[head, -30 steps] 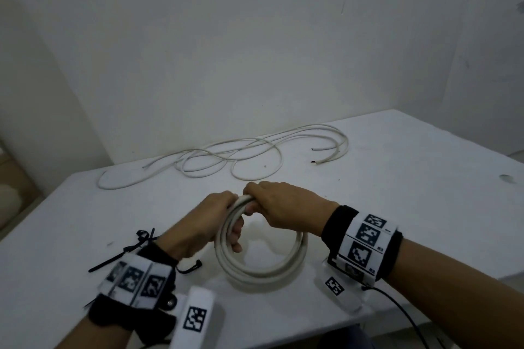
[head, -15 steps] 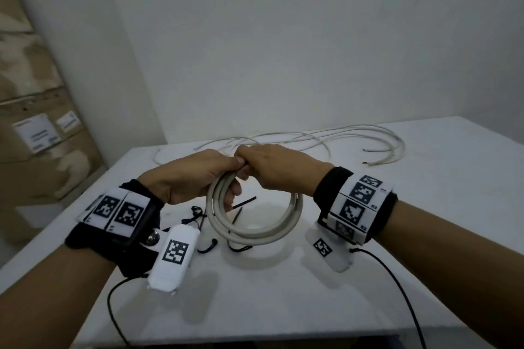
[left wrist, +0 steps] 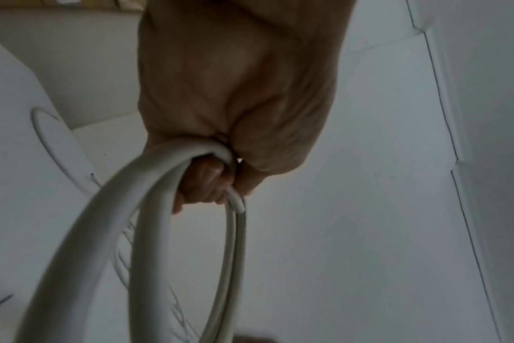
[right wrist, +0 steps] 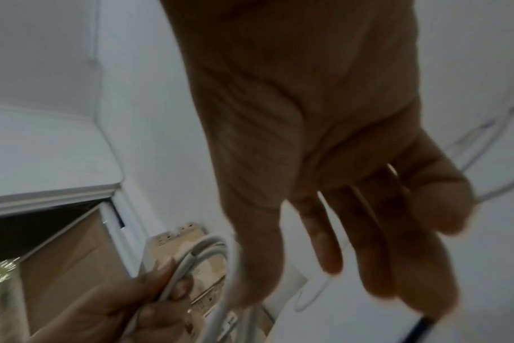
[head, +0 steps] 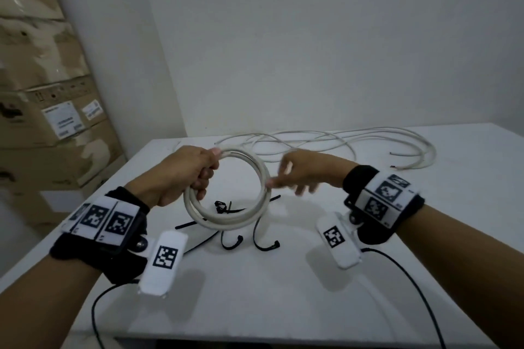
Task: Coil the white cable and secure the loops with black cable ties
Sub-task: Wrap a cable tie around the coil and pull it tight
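Observation:
A coil of white cable (head: 249,218) hangs upright above the white table (head: 312,286). My left hand (head: 195,173) grips the coil at its upper left, fingers curled round the loops (left wrist: 173,181). My right hand (head: 295,178) is just right of the coil, blurred, fingers spread and relaxed (right wrist: 367,243); its fingertips are close to the coil's right side and it holds nothing. Several black cable ties (head: 226,207) lie on the table under and in front of the coil, one curved tie (head: 265,244) nearest me.
More loose white cable (head: 340,142) sprawls across the far side of the table by the wall. Stacked cardboard boxes (head: 54,110) stand at the left beyond the table's edge. Black wires (head: 411,286) run from my wrist bands over the near table.
My right hand has let go of the top of the coil and moved right, fingers spread. The left hand keeps its grip on the coil, which stays lifted off the table. The view has swung left.

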The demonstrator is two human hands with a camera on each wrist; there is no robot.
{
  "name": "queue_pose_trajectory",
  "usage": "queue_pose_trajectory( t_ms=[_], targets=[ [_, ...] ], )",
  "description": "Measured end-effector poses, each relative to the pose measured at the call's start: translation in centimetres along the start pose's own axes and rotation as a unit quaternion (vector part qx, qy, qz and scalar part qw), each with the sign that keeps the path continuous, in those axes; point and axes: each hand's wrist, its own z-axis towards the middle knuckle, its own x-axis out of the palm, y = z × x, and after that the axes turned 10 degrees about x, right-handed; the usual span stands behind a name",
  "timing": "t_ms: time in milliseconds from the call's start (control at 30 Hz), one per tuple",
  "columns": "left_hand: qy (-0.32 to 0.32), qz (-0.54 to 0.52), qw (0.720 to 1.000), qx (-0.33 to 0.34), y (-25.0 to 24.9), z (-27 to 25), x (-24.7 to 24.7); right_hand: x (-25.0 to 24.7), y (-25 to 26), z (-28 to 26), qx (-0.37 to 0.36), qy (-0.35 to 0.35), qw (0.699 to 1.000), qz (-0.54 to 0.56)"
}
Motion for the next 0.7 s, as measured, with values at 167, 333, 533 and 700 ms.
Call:
queue_pose_trajectory(
  t_ms=[167, 333, 533, 700],
  targets=[
    [-0.035, -0.012, 0.999, 0.007, 0.1, 1.1, -1.8, 2.9, -1.7, 0.1, 0.017, 0.151, 0.988, 0.025],
    [-0.044, -0.005, 0.999, 0.011, 0.0, 1.6, -0.4, 7.3, -1.0, 0.2, -0.047, 0.103, 0.977, -0.178],
    [-0.034, -0.007, 0.999, 0.014, 0.1, 1.3, 1.4, 8.1, -1.8, -0.5, -0.085, 0.087, 0.961, -0.249],
    [-0.021, -0.012, 0.999, 0.034, -1.3, 2.2, 3.8, 0.4, -4.8, -4.5, -0.042, -0.038, 0.993, -0.106]
  ],
)
